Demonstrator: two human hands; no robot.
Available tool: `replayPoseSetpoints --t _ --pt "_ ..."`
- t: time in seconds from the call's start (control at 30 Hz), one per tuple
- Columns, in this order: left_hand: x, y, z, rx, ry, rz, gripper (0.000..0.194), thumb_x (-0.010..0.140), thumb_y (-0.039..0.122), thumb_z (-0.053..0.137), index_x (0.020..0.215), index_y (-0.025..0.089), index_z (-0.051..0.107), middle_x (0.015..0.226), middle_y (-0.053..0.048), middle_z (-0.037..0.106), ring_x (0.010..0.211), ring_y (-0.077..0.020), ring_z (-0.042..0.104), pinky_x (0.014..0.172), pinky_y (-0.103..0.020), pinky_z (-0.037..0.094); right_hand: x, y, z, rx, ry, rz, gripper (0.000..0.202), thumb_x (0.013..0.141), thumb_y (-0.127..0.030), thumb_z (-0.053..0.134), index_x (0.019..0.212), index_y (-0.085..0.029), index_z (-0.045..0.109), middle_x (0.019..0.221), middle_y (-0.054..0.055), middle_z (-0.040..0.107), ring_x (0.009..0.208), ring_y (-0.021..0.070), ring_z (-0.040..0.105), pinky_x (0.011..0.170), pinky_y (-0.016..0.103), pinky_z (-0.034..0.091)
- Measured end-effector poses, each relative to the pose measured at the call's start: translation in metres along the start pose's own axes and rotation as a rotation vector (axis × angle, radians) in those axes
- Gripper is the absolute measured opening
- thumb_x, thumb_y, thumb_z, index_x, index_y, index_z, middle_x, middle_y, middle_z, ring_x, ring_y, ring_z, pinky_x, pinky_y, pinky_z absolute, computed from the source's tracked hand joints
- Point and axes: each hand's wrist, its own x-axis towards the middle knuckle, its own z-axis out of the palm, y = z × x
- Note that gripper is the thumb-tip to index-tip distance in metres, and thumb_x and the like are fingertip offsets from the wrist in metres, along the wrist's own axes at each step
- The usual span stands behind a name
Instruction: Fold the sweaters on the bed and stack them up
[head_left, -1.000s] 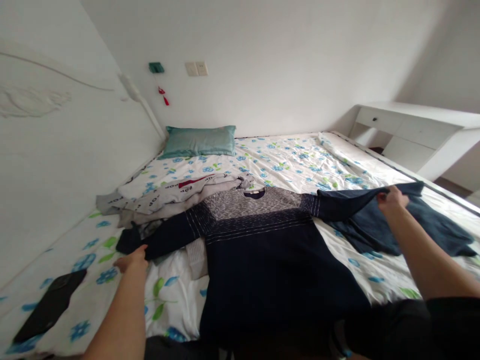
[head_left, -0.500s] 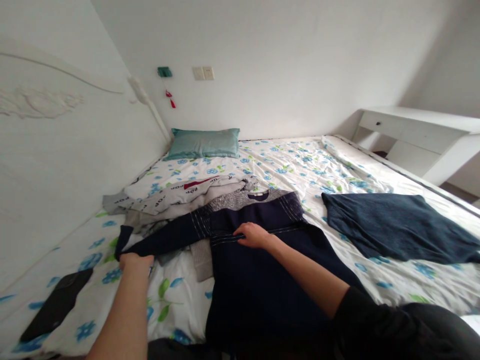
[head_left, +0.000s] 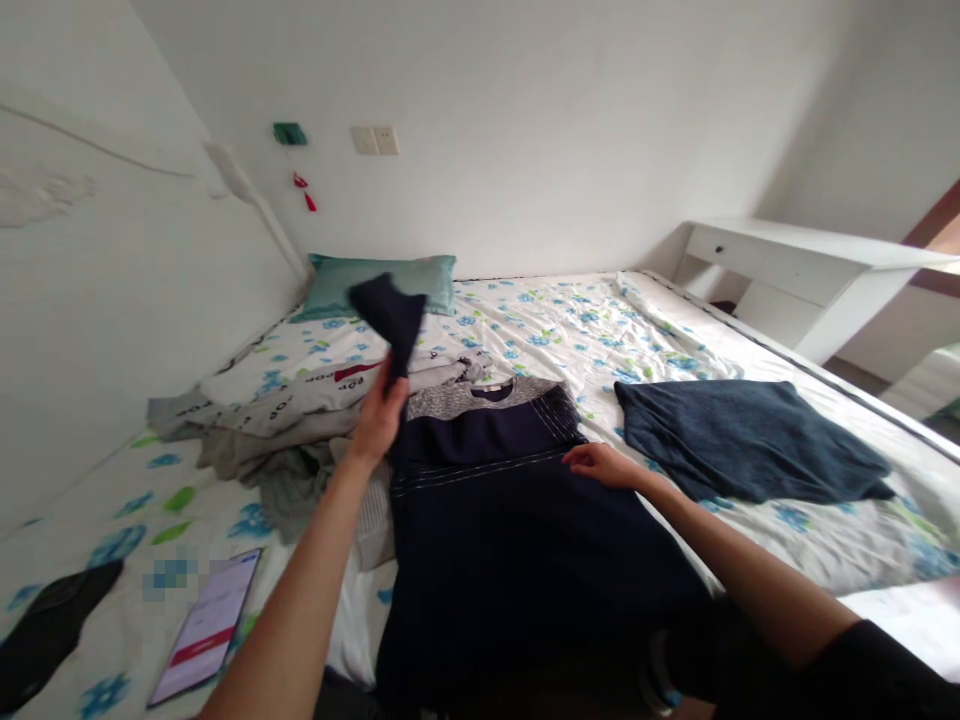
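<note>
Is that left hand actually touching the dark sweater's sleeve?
Touching. The head view shows the left hand closed around the sweater sleeve, lifting it above the navy sweater on the bed.

My left hand (head_left: pixel 379 420) is raised, fingers (head_left: pixel 390 385) pinched shut with the forearm bare; my right hand (head_left: pixel 600 464) reaches forward, lying flat, palm down.
</note>
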Motion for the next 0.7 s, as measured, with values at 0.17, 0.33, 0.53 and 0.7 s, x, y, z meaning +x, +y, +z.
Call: replayPoseSetpoints --t 0.17,0.33,0.53,0.7 --pt "-0.048 -0.054 0.059 0.642 -0.674 0.013 0.091 0.086 0.061 0.081 0.17 0.036 0.055 0.184 -0.012 0.036 0.171 -0.0506 0.023 0.133 -0.074 0.024 0.001 0.046 0.0 0.208 0.028 0.253 0.037 0.086 -0.03 0.082 0.122 -0.021 0.083 0.099 0.005 0.083 0.073 0.017 0.075 0.068 0.026 0.062" --pt "-0.055 -0.112 0.04 0.767 -0.772 -0.03 0.082 0.087 0.054 0.076 0.165 0.031 0.062 0.181 -0.016 0.041 0.169 -0.0453 0.031 0.132 -0.068 0.032 0.021 0.061 -0.001 0.221 0.121 0.338 0.043 0.09 -0.028 0.077 0.133 -0.021 0.077 0.104 0.005 0.083 0.078 0.0176 0.076 0.072 0.027 0.062" --pt "-0.036 -0.109 0.04 0.702 -0.289 0.098 0.077 0.095 0.044 0.068 0.168 0.021 0.055 0.18 -0.017 0.04 0.166 -0.0411 0.038 0.138 -0.053 0.03 0.042 0.059 -0.008 -0.013 0.494 0.372 0.043 0.099 -0.037 0.073 0.14 -0.023 0.073 0.125 0.009 0.082 0.105 0.0236 0.08 0.104 0.035 0.059" --pt "-0.01 -0.112 0.03 0.554 -0.118 0.115 0.079 0.102 0.039 0.062 0.175 0.017 0.043 0.182 -0.02 0.036 0.167 -0.0378 0.037 0.138 -0.051 0.031 0.069 0.074 -0.016 0.181 0.515 0.479 0.049 0.102 -0.047 0.07 0.142 -0.019 0.069 0.12 0.012 0.082 0.103 0.0237 0.08 0.093 0.034 0.063"
